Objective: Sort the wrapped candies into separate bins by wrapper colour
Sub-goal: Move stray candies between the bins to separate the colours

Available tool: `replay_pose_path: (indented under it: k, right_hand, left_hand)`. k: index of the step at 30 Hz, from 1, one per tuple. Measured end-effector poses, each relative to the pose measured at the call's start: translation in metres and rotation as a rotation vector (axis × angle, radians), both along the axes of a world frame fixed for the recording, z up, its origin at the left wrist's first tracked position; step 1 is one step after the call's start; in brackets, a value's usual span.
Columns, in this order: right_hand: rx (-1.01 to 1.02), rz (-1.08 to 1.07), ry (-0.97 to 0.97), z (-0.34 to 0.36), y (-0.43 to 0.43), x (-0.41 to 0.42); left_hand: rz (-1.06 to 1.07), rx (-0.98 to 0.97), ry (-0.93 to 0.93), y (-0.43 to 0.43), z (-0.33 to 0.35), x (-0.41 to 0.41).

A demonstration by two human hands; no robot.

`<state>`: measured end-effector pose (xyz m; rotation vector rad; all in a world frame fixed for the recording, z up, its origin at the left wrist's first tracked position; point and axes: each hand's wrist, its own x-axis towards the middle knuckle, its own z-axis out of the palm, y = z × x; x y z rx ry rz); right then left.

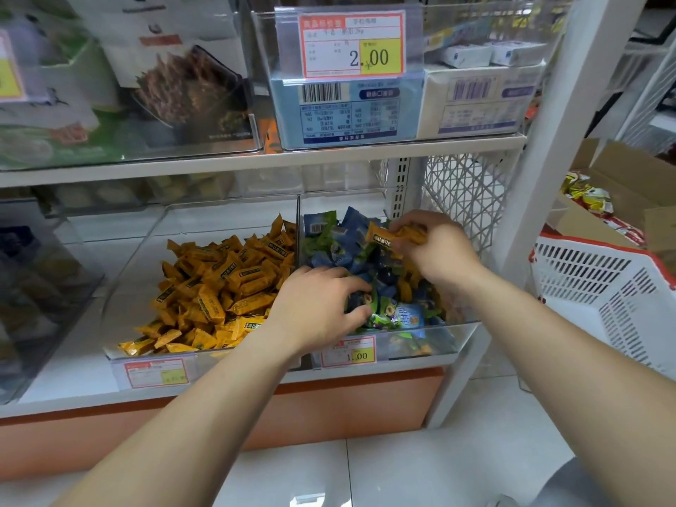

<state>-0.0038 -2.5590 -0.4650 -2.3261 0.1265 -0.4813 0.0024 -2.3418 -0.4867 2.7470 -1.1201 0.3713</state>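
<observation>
Orange-wrapped candies (219, 287) lie heaped in the left clear bin (139, 250) on the lower shelf (73, 360), piled towards the bin's right wall and front edge. A red-and-yellow price tag (157, 373) is fixed to the front of this bin.

Just to the right, touching it, stands the right clear bin (464, 334). It holds blue and green candies (340, 236) with a few orange ones mixed in, and its own tag (349, 353) reads 1.00.

The left hand (318, 305) reaches over the dividing wall into the right bin. Its fingers (353, 287) are curled down into the pile, and with the thumb they close round a clump of the blue and green candies near the front of the bin.

The right hand (435, 247) is over the back part of the same bin, above the pile. Its fingers (402, 228) and thumb pinch one orange candy (387, 237) by its end, so that the wrapper sticks out to the left, clear of the candies below.

On the upper shelf (256, 159), above both bins, a larger tag (353, 45) reads 2.00.

Right of the shelf's upright, a white basket (603, 287) with a red rim leans at a tilt. Behind it, a cardboard box (636, 184) holds yellow and red packets.
</observation>
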Motion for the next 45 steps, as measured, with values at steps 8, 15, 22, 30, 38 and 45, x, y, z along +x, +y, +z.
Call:
replay_pose_path:
  k: [8,15,22,30,38,45]
  right_hand:
    - [0.638,0.068,-0.036,0.017,0.006,-0.009]
    - [1.034,0.193,0.004,0.023,0.029,-0.01]
    - [1.096,0.184,0.08,0.014,0.032,-0.007]
    - [1.073,0.243,0.09,0.011,0.04,-0.003]
    - [0.89,0.267,0.075,0.008,0.056,0.0]
    - [1.222,0.356,0.081,0.015,0.085,0.008]
  left_hand:
    - [0.073,-0.384,0.182,-0.002,0.012,-0.004]
    - [0.019,-0.655,0.475,-0.022,0.018,-0.005]
    - [0.105,-0.996,0.564,-0.032,0.018,0.009]
    - [0.155,-1.206,0.774,-0.036,0.022,0.012]
    - [0.195,-1.405,0.918,-0.033,0.03,0.01]
    - [0.23,-1.481,0.802,-0.007,0.04,0.015]
